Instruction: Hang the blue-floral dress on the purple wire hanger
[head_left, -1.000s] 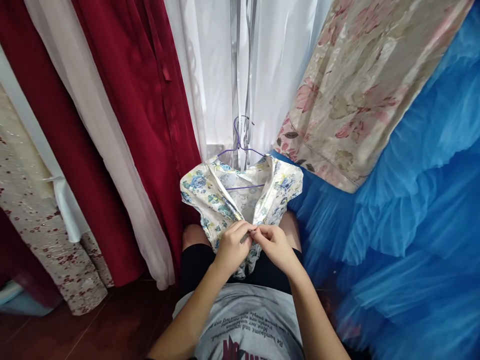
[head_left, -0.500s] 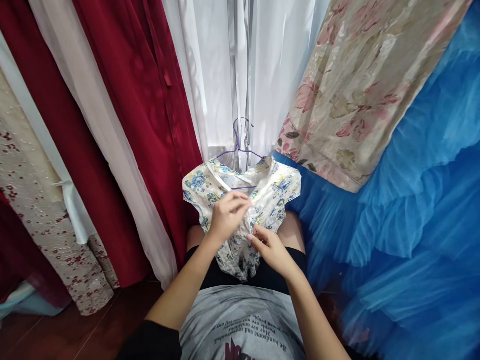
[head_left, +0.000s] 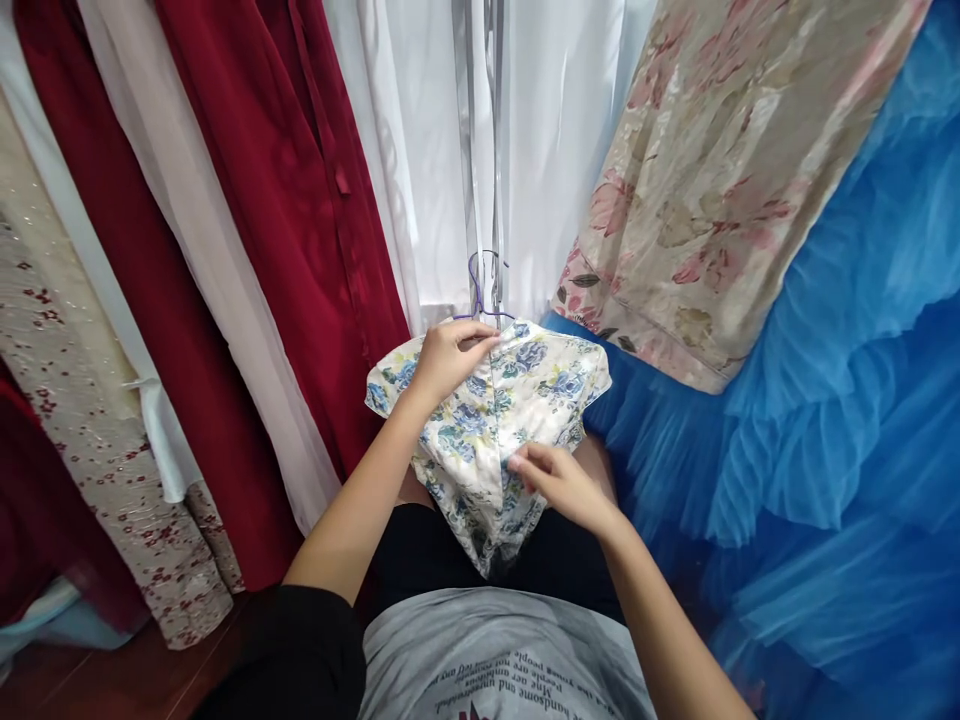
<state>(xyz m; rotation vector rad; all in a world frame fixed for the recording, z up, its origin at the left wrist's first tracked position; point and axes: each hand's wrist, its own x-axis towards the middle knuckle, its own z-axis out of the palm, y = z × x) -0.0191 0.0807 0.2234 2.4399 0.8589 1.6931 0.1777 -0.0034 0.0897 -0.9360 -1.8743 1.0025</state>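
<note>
Because the floral blouse (head_left: 517, 400) lies front-up across the person's lap on its purple hanger (head_left: 480, 290), both hands can work along its front seam. The left hand (head_left: 446, 355) is closed in a pinch on the fabric at the collar, just below the hanger's hook. The right hand (head_left: 555, 480) nips the front edge lower down with its fingertips. Holding both ends this way seems to keep the two front panels drawn together and flat. The blouse's long axis runs away from the body, with the collar toward the white curtain (head_left: 420, 150) and the hem toward the waist. A red garment (head_left: 262, 200) hangs to the left and blue tulle (head_left: 825, 400) to the right.
</note>
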